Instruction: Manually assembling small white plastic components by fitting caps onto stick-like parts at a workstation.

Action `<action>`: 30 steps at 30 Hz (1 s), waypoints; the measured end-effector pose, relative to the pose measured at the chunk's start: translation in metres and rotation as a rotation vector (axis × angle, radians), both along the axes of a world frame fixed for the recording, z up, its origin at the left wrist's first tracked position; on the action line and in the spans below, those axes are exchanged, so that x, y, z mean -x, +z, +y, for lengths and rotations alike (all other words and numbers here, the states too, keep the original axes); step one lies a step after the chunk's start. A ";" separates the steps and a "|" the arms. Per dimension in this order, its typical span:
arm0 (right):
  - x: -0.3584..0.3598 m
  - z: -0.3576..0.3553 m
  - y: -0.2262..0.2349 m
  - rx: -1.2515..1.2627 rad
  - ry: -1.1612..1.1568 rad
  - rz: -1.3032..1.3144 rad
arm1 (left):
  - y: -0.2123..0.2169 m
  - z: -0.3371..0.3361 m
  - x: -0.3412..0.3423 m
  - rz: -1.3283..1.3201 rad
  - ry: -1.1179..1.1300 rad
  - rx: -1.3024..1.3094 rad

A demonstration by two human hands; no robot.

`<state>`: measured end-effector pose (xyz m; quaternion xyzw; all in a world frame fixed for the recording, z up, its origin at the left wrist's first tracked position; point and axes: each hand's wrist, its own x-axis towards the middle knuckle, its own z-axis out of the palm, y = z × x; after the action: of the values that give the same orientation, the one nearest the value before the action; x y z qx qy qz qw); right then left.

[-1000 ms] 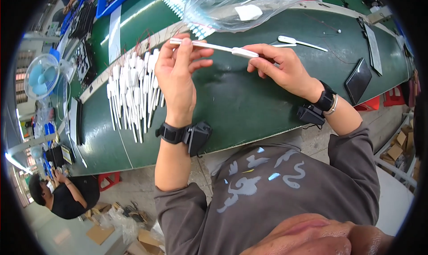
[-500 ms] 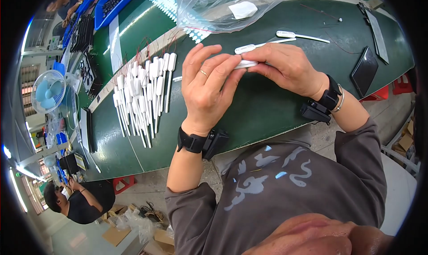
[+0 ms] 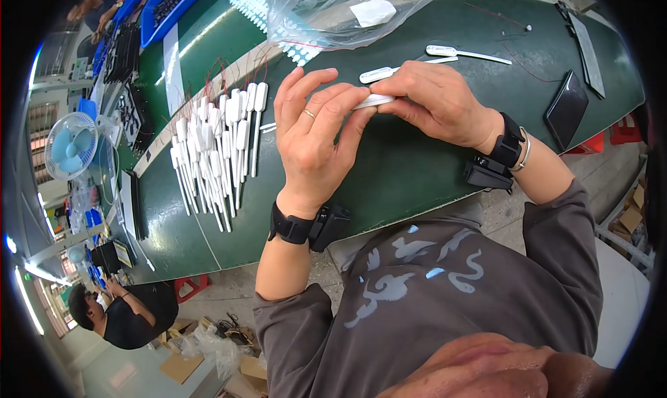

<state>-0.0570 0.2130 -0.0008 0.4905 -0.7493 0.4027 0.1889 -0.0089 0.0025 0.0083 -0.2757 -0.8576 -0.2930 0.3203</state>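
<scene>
Between the fingertips of both hands is a small white oval plastic casing (image 3: 374, 101), partly hidden by the fingers. My left hand (image 3: 316, 130) pinches one end with thumb and forefinger, its other fingers raised and apart. At the opposite end, my right hand (image 3: 434, 102) grips with thumb and curled fingers. Just beyond them lie a white stick with an oval head (image 3: 379, 75) and a similar white stick (image 3: 441, 50). A pile of white sticks with wide heads (image 3: 217, 144) rests left of my left hand, thin red wires rising behind it.
A clear plastic bag (image 3: 333, 22) with white pieces lies at the far side, near a sheet of white stickers (image 3: 299, 52). To the right are a black phone (image 3: 566, 109) and a grey metal bar (image 3: 588, 54). At left stand a blue fan (image 3: 71, 144) and a co-worker (image 3: 128, 311).
Both hands, still pinching the white casing, have shifted slightly left in the view. The table items shift left too. The grip looks much the same.
</scene>
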 end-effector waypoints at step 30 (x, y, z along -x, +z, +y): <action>0.002 0.002 0.009 0.055 -0.222 0.111 | 0.010 -0.013 -0.019 -0.440 0.158 -0.395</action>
<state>-0.0588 0.2150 0.0084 0.4209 -0.7761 0.3718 0.2869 0.0103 -0.0109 0.0181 -0.0704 -0.8516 -0.4810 0.1960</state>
